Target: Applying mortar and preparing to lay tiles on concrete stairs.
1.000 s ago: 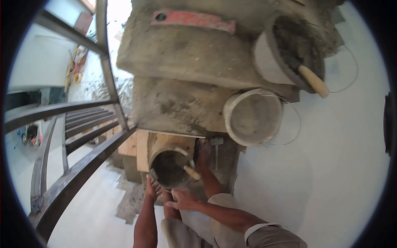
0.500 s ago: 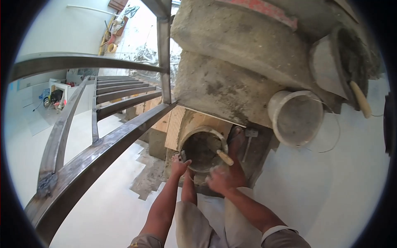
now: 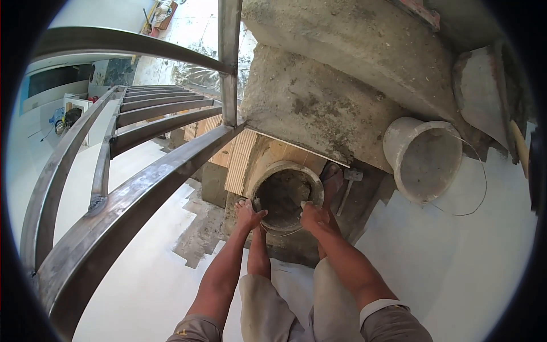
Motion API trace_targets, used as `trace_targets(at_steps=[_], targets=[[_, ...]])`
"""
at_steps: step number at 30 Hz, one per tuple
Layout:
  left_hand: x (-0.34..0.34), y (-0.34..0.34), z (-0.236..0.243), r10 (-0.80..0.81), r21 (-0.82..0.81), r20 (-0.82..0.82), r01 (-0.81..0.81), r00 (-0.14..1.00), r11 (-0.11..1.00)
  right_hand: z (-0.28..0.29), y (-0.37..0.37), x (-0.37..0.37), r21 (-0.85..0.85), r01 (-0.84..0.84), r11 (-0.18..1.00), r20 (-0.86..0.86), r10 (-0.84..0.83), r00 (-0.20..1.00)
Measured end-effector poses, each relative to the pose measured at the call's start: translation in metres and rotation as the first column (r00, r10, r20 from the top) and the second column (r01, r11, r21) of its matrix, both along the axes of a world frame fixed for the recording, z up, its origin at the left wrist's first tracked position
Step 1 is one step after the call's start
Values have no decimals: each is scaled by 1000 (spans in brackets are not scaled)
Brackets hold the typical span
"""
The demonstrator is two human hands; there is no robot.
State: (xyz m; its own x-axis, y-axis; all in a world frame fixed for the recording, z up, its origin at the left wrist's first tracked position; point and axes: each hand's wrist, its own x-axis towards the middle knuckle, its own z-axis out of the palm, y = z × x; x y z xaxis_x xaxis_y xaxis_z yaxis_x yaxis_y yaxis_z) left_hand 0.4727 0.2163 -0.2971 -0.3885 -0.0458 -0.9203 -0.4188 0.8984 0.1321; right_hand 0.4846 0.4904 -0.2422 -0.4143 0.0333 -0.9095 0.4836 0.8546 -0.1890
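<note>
A round bucket (image 3: 288, 167) with grey mortar (image 3: 279, 208) in it stands between my feet on a cement-covered step. My left hand (image 3: 246, 214) grips its near left rim, thumb over the edge and fingers outside. At the near right rim my right hand (image 3: 313, 216) is closed around the wooden handle of a trowel. The hand covers most of that handle, and the blade is hard to make out against the mortar. To the right of the bucket, by my foot, lies a hammer (image 3: 352, 175) with a pale handle.
Welded metal railing (image 3: 142, 199) runs along my left. Rough concrete steps (image 3: 319, 102) rise ahead, with ribbed tiles (image 3: 241, 159) beside the bucket. A second bucket (image 3: 393, 148) sits tilted at right. Beyond it is a larger tub (image 3: 481, 91) with a wooden handle (image 3: 519, 149) at its side.
My right hand, blurred before and just below the trowel handle, has moved up onto it. My left hand stays at the rim. The whole view has shifted slightly.
</note>
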Motion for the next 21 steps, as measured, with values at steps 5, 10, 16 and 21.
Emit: trace_targets(at_steps=[5,10,16,21], targets=[[-2,36,39,-175,-84,-165,163,971,983,52,35,21,27,-220,975,-250,219,943],[-24,74,82,-53,-1,-65,53,996,999,25,55,4,223,-115,968,-183,158,970],[-20,81,81,49,-11,-76,-50,996,999,-29,32,16,149,-3,989,-14,6,1000],[-5,75,78,117,-21,-110,-120,987,992,-7,16,45,80,-105,991,-94,112,989]])
